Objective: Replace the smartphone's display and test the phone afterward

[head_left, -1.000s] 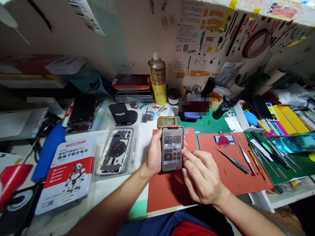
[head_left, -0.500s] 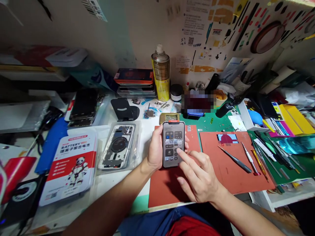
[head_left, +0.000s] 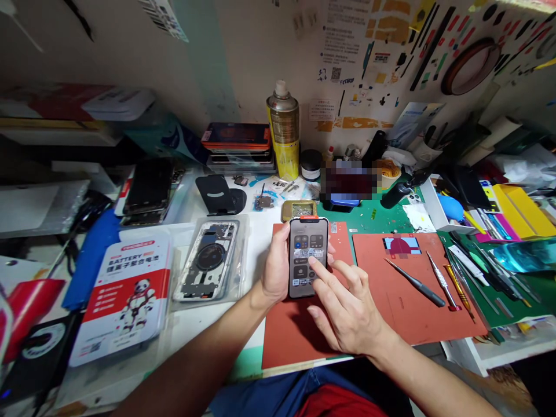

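A smartphone [head_left: 306,240] with a lit grey screen of icon tiles is held upright over the red-brown mat [head_left: 286,341]. My left hand [head_left: 277,266] grips it from the left, fingertips showing past its right edge. A red-orange strip shows at the phone's top edge. My right hand [head_left: 347,307] has its index finger stretched to the screen, at about the middle of the tiles; the other fingers are loosely bent and hold nothing. Left of the phone, a phone back housing [head_left: 208,258] with bared inner parts lies on a clear plastic tray.
A battery tin [head_left: 124,295] stands at the left. Behind are a phone stand [head_left: 216,194], a yellow spray can [head_left: 283,133] and a small gold tray [head_left: 299,209]. On the right-hand mat lie a dark pen-like tool [head_left: 414,282] and screwdrivers [head_left: 443,281].
My right index finger has shifted slightly up and left across the screen. The phone and my left hand have moved a little to the right.
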{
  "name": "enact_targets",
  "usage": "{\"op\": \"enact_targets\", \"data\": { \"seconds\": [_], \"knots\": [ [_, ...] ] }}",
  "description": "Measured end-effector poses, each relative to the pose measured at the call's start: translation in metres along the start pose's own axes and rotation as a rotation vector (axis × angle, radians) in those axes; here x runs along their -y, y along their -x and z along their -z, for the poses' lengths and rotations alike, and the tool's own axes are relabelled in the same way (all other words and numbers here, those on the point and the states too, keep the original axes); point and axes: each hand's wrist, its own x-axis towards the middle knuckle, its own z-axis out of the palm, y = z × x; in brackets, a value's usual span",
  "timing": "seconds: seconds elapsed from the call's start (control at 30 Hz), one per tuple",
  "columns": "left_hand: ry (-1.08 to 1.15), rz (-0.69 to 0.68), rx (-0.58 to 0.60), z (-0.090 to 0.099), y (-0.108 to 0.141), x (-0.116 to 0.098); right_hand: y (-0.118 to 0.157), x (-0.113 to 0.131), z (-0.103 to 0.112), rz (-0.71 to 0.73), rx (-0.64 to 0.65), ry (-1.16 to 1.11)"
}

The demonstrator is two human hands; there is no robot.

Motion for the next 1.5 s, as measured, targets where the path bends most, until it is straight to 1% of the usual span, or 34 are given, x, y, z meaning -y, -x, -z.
{"op": "enact_targets", "data": {
  "seconds": [0.2,0.3,0.5,0.6,0.67,0.77,1.0,1.13,1.3,1.5],
  "knots": [
    [-0.001,0.017,-0.013,-0.001,0.0,0.0,0.0,0.0,-0.001,0.003,0.011,0.009],
    [0.014,0.032,-0.022,-0.001,0.0,0.0,0.001,-0.002,0.001,0.005,0.0,-0.028],
    [0.068,0.049,0.001,-0.002,-0.003,-0.004,0.007,-0.009,0.01,-0.144,-0.22,-0.219],
    [0.101,0.06,0.003,-0.003,-0.004,-0.007,0.009,-0.011,0.012,-0.141,-0.245,-0.255],
    [0.11,0.087,0.012,-0.004,-0.003,-0.008,0.008,-0.011,0.012,-0.103,-0.235,-0.269],
    [0.096,0.11,0.039,-0.004,-0.003,-0.009,0.005,-0.011,0.013,-0.056,-0.18,-0.288],
    [0.069,0.077,0.04,-0.003,-0.002,-0.003,0.001,-0.008,0.007,-0.016,-0.06,-0.221],
    [0.017,0.038,0.01,-0.005,-0.001,-0.002,0.001,-0.007,0.003,0.0,-0.022,-0.171],
    [0.048,0.033,0.002,-0.007,0.001,-0.001,-0.002,-0.01,-0.001,-0.042,-0.029,-0.082],
    [0.076,0.015,-0.027,-0.006,0.0,0.002,-0.007,-0.012,-0.001,-0.07,-0.043,-0.074]
  ]
}}
